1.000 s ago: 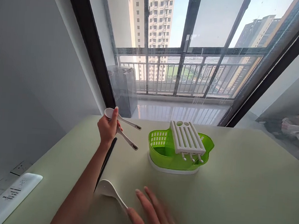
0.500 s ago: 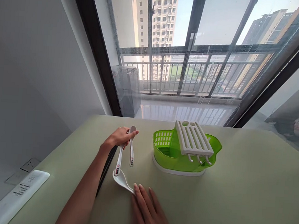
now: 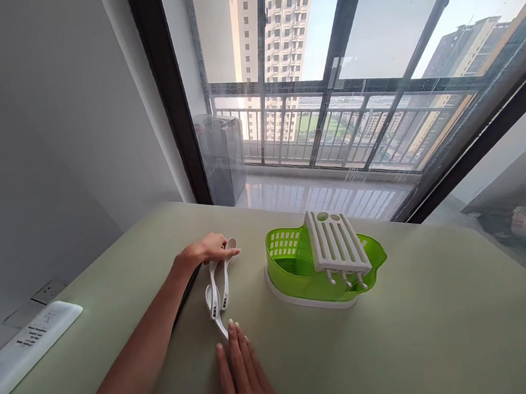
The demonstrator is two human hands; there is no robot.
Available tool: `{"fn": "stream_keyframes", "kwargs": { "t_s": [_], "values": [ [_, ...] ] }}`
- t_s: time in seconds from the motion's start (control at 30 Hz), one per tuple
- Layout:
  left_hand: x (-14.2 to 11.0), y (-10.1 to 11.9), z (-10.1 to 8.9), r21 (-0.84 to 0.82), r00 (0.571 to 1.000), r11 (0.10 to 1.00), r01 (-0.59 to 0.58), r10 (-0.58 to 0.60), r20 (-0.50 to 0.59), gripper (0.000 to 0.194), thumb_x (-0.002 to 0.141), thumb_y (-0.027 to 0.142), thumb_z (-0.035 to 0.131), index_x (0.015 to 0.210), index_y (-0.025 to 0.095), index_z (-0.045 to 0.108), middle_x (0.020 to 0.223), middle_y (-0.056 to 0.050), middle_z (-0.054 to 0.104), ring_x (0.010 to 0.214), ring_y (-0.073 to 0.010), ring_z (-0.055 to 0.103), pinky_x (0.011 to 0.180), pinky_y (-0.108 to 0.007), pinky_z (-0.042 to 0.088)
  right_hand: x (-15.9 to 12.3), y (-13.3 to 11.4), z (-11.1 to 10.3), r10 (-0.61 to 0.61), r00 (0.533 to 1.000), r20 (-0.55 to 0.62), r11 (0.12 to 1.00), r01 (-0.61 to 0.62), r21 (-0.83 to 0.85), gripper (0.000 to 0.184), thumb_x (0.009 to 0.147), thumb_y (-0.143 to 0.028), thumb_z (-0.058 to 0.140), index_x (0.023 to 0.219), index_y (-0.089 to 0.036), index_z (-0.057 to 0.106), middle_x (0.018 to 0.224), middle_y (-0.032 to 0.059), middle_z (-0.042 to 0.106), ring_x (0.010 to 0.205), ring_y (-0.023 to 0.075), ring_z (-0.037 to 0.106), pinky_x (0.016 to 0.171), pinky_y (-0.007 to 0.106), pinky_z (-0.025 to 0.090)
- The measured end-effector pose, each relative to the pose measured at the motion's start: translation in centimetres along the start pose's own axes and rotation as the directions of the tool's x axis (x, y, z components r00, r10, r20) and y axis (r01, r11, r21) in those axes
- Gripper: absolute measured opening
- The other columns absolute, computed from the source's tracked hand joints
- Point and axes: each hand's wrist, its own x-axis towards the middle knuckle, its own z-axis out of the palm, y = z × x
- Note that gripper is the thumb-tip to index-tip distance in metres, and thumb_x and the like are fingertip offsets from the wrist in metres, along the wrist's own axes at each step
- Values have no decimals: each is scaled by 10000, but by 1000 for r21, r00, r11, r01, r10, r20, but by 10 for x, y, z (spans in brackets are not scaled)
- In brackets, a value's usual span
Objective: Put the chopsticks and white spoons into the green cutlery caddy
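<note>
My left hand is closed on two white spoons near the table's far left part. One spoon has its bowl by my thumb; the other spoon hangs from under my fingers, its bowl hidden. Both handles point toward me and bear small dark and red labels. Their ends overlap a larger white spoon lying on the table. My right hand rests low on the table with fingers stretched out, touching that spoon's handle between thumb and index finger. Thin black sticks lie partly hidden beside my left forearm.
A green plastic basket with a white base and slotted white rack stands right of my hands. A long white device lies at the left table edge. A glass window closes off the far side.
My left hand has lowered the two spoons toward me, bringing their handles closer together over the larger spoon. The larger spoon has turned, and my right hand has shifted left.
</note>
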Motion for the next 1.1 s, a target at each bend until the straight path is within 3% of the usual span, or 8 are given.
{"fn": "stream_keyframes", "kwargs": {
  "t_s": [0.27, 0.43, 0.57, 0.67, 0.77, 0.87, 0.97, 1.1],
  "values": [
    [-9, 7, -5, 110, 980, 974, 196, -198, 7, 470, 590, 665, 740, 619, 208, 633, 698, -55, 699, 543, -198, 636, 511, -267, 487, 15, -14, 3, -63, 994, -93, 996, 56, -69, 661, 901, -168, 434, 1531, 27, 378, 1429, 265, 556, 1344, 364, 518, 954, 410, 603],
    [-21, 22, -10, 259, 969, 934, 247, -243, -49, 414, 697, 603, 710, 755, 200, 640, 905, -71, 719, 498, -185, 650, 554, -299, 504, 18, -10, 3, -69, 993, -93, 997, 66, -40, 648, 896, -112, 456, 1532, -6, 387, 1444, 246, 557, 1369, 336, 503, 982, 377, 588],
    [-30, 28, -16, 265, 966, 929, 256, -238, -101, 426, 721, 597, 705, 901, 213, 667, 987, -88, 735, 563, -215, 686, 626, -325, 516, 21, -8, 1, 57, 998, -36, 993, -53, 107, 657, 858, -76, 489, 1510, -122, 417, 1476, 187, 560, 1412, 277, 481, 1032, 382, 555],
    [-36, 32, -21, 271, 961, 928, 254, -209, -183, 471, 717, 602, 719, 981, 214, 683, 1081, -128, 743, 821, -304, 729, 746, -360, 525, 32, 2, -17, 238, 970, -46, 934, -216, 283, 589, 784, -62, 482, 1358, -190, 509, 1406, 153, 618, 1323, 245, 582, 1024, 389, 554],
    [-44, 39, -27, 278, 941, 935, 222, -130, -314, 457, 781, 607, 667, 1028, 224, 690, 1187, -136, 728, 1089, -355, 670, 879, -408, 506, 45, 19, -41, 305, 949, 74, 836, -304, 456, 463, 773, -33, 462, 1183, -214, 581, 1240, 113, 678, 1126, 206, 673, 949, 344, 564],
    [-54, 53, -31, 191, 903, 979, 69, 20, -429, 414, 866, 604, 586, 1040, 244, 692, 1148, -82, 746, 1043, -299, 683, 855, -374, 508, 53, 33, -56, 453, 861, 229, 654, -496, 571, 329, 795, -19, 441, 980, -214, 631, 975, 52, 712, 894, 168, 683, 799, 274, 540],
    [-67, 74, -31, 78, 827, 965, -250, 255, -502, 384, 928, 583, 538, 992, 238, 694, 978, -32, 758, 847, -208, 692, 740, -300, 500, 56, 36, -59, 558, 746, 363, 485, -648, 587, 273, 781, -21, 449, 832, -210, 640, 790, 13, 687, 723, 156, 629, 647, 242, 461],
    [-84, 103, -20, 60, 697, 845, -532, 477, -536, 359, 973, 521, 529, 888, 198, 663, 742, 10, 689, 630, -133, 593, 622, -255, 434, 56, 33, -57, 540, 733, 415, 473, -671, 570, 234, 755, -32, 472, 750, -199, 636, 720, -3, 645, 656, 147, 569, 598, 236, 386]
  ]
}}
